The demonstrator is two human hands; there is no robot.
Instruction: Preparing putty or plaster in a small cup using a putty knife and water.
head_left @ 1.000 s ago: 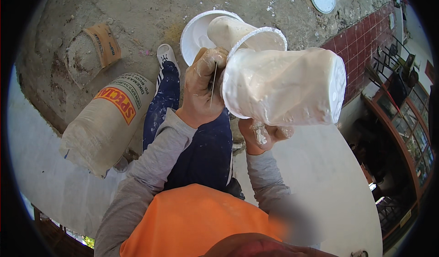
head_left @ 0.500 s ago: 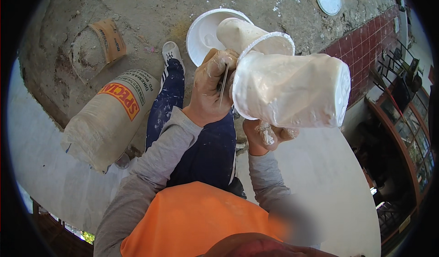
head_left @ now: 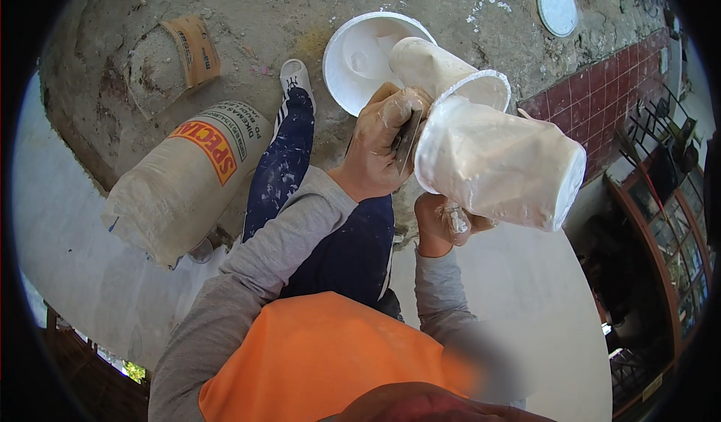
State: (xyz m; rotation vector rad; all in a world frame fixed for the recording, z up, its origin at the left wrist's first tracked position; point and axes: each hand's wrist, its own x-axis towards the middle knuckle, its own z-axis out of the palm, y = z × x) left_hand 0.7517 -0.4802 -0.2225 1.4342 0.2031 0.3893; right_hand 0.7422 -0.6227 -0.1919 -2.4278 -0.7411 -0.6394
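Pale sack [head_left: 180, 181] lies left of the grip, well apart. White tub [head_left: 353, 84] just beyond the left knuckles. Left hand [head_left: 383, 142]: fingers curled tight on a thin blade [head_left: 408, 140], seen edge-on, beside the mouth of a white bucket [head_left: 499, 159]. Right hand [head_left: 452, 223] below the bucket, smeared white; hold hidden, can't tell how closed. Bucket tilted, right of the blade. Step, probably: blade work at the mouth. Next move calls for steady support beneath.

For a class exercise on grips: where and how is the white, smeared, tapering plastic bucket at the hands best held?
Probably the rim at the left end, from the near side: the bucket is tipped sideways, so the rim offers an edge; the wall looks smeared.
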